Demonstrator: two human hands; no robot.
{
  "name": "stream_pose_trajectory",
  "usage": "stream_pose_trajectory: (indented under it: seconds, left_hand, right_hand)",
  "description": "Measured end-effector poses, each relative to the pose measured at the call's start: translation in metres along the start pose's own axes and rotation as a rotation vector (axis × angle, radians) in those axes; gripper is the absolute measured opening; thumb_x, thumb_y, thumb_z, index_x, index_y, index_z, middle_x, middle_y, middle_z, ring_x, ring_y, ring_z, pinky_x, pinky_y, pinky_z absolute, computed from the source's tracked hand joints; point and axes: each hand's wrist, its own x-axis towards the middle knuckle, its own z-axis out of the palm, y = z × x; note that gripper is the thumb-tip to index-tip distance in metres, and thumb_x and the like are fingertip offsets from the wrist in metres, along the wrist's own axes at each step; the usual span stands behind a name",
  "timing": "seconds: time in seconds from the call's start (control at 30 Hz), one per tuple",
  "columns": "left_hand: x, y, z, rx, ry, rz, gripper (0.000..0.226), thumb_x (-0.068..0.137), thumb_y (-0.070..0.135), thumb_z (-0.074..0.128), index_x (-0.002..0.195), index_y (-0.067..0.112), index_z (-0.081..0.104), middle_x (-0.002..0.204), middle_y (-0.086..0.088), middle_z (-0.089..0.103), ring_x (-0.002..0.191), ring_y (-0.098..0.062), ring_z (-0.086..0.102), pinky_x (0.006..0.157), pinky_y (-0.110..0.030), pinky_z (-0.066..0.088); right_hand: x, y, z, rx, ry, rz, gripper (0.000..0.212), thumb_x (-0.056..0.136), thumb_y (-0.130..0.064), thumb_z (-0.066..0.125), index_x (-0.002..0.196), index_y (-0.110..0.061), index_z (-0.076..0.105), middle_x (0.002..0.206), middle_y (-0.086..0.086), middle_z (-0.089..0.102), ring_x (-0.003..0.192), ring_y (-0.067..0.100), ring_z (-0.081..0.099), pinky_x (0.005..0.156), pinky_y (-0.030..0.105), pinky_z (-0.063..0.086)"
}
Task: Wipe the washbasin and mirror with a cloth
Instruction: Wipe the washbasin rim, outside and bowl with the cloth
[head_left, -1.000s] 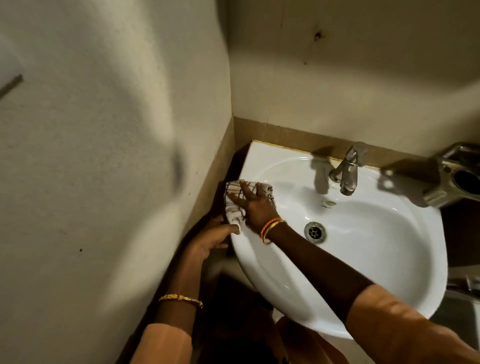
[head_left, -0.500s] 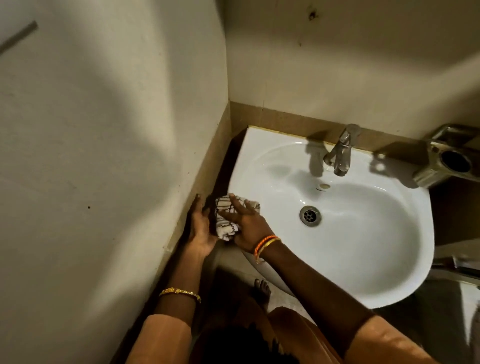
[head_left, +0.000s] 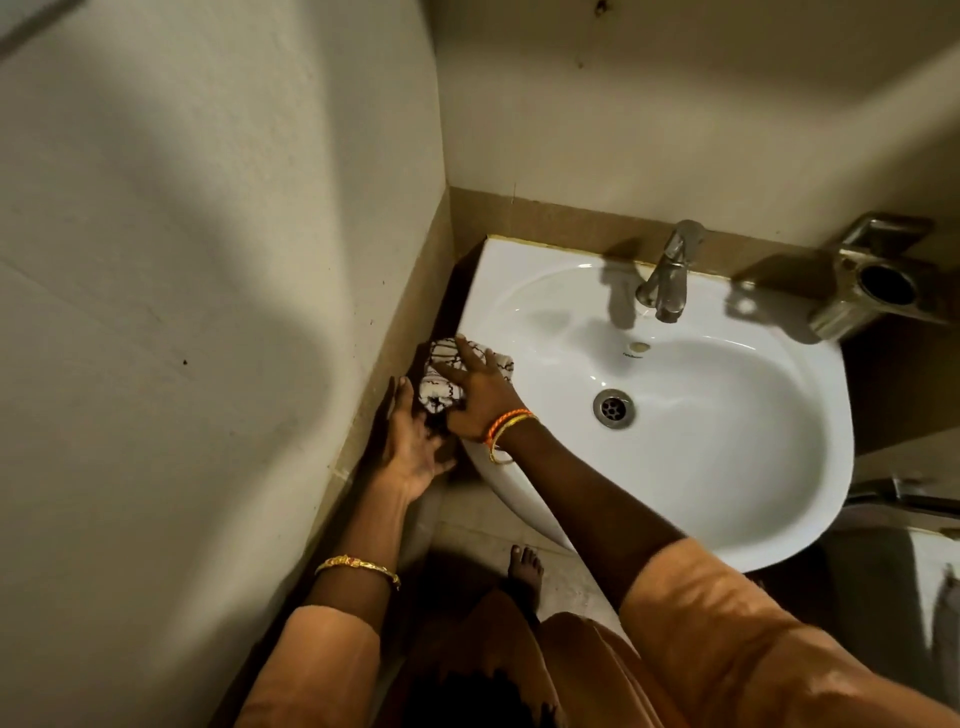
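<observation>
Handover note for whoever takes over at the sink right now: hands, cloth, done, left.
Right hand: fingers spread flat, pressing the cloth on the left rim of the washbasin.
Left hand: open, palm showing, beside the washbasin, below the cloth.
Done: wiping is at the left rim; how much is clean cannot be told.
Left: likely the bowl and remaining rim; then the mirror, out of view.

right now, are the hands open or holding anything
Left hand: open, palm up, just below the cloth.
Right hand: open, fingers spread, pressing the cloth on the washbasin rim.
</observation>
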Motion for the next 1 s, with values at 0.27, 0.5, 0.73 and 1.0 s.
stream_pose_trajectory:
  seconds: [0.27,0.5,0.73,1.0]
  left_hand:
    - [-0.002,-0.003,0.002,0.108,-0.015,0.035,0.056,0.092,0.055,0.039,0.125,0.013,0.054,0.112,-0.01,0.065,0.098,-0.023,0.061,0.078,-0.034,0.047]
    - [0.012,0.022,0.03,0.581,0.141,0.284,0.051,0.096,0.028,0.048,0.145,0.019,0.034,0.145,-0.007,0.044,0.128,-0.028,0.046,0.104,-0.041,0.041]
    - [0.03,0.026,0.044,0.913,0.351,0.428,0.049,0.091,0.006,0.054,0.138,0.017,0.048,0.139,-0.01,0.053,0.124,-0.03,0.053,0.103,-0.033,0.043]
    - [0.033,0.034,0.033,0.541,0.191,0.357,0.054,0.084,-0.006,0.061,0.135,0.007,0.049,0.13,-0.012,0.06,0.117,-0.029,0.058,0.094,-0.044,0.047]
  right_hand:
    - [-0.091,0.013,0.014,0.22,0.033,-0.105,0.055,0.073,-0.023,0.048,0.127,-0.019,0.059,0.147,0.007,0.041,0.138,0.009,0.027,0.119,0.03,0.019]
    - [-0.047,0.049,-0.087,0.484,0.451,0.165,0.048,0.084,-0.002,0.045,0.131,-0.009,0.052,0.122,0.014,0.062,0.102,0.016,0.053,0.088,0.027,0.051]
    - [0.037,0.108,-0.109,-0.212,0.336,0.537,0.068,0.089,-0.016,0.055,0.148,-0.02,0.022,0.156,0.021,0.006,0.141,0.045,0.013,0.113,0.056,0.022]
    - [0.052,0.061,-0.061,-0.361,0.232,0.507,0.065,0.095,-0.019,0.046,0.15,-0.023,0.012,0.158,0.018,-0.001,0.143,0.043,0.002,0.113,0.061,0.003]
